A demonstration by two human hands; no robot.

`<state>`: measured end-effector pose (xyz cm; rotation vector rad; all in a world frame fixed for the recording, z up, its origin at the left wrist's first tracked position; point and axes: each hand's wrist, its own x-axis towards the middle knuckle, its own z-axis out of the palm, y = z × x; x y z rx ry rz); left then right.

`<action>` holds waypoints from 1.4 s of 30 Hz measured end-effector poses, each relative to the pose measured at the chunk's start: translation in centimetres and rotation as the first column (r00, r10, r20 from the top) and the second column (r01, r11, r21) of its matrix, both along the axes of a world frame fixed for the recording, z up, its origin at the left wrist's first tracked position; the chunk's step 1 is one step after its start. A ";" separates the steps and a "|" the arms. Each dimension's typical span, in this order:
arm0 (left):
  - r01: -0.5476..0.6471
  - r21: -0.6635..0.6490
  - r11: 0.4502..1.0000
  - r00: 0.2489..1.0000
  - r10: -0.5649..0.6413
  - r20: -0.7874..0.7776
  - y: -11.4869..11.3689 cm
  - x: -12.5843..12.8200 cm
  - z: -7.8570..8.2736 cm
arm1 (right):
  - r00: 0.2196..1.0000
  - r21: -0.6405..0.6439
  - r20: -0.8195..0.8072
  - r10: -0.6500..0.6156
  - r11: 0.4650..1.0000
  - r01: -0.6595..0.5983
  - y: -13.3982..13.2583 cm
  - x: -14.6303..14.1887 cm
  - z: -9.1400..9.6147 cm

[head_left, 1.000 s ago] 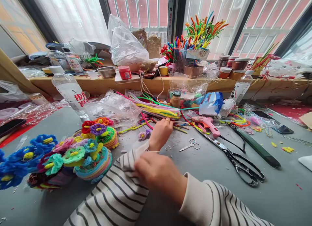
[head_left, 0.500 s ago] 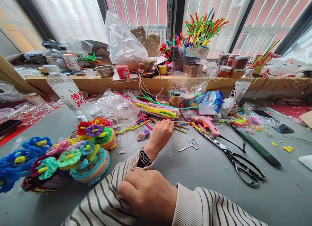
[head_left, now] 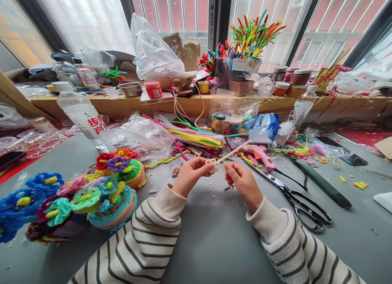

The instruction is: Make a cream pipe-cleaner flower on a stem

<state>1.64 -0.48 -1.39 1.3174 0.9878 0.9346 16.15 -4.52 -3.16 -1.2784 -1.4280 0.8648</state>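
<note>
Over the middle of the table, my left hand (head_left: 196,171) pinches a small looped piece of cream pipe cleaner (head_left: 210,165). Its straight end rises to the upper right, past the fingertips of my other hand. Just right of it is my right hand (head_left: 243,182), fingers curled together; what they hold, if anything, is hidden. A small dark tip shows below these fingers, where the small scissors lay; the rest of them is out of sight. Behind both hands lies a bundle of yellow and pink pipe cleaners (head_left: 202,139). A small purple flower (head_left: 175,170) is by my left wrist.
Pipe-cleaner flowers (head_left: 104,196) in round pots stand at the left. Large black-handled shears (head_left: 301,204), a pink glue gun (head_left: 260,153) and a dark green tool (head_left: 326,186) lie at the right. A water bottle (head_left: 81,114) stands behind the flowers.
My left hand has lifted off the pipe cleaner pile, now with the cream looped piece. My right hand has moved forward and right from over my left forearm. The small scissors are now mostly covered.
</note>
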 end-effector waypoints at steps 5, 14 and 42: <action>0.141 -0.088 0.986 0.988 -0.135 0.072 -0.5 0.4 0.0 | 0.985 -0.049 -0.168 0.048 0.997 -0.057 0.3 -0.1 -0.4; 0.285 -0.144 0.947 0.958 -0.284 0.030 -0.6 0.3 -0.4 | 0.988 -0.041 0.080 0.131 0.991 -0.128 0.1 0.2 0.0; -0.302 -0.087 0.949 0.942 0.311 0.127 0.4 -0.3 0.1 | 0.873 -0.135 -0.478 -0.091 0.990 0.029 0.0 -0.3 -0.4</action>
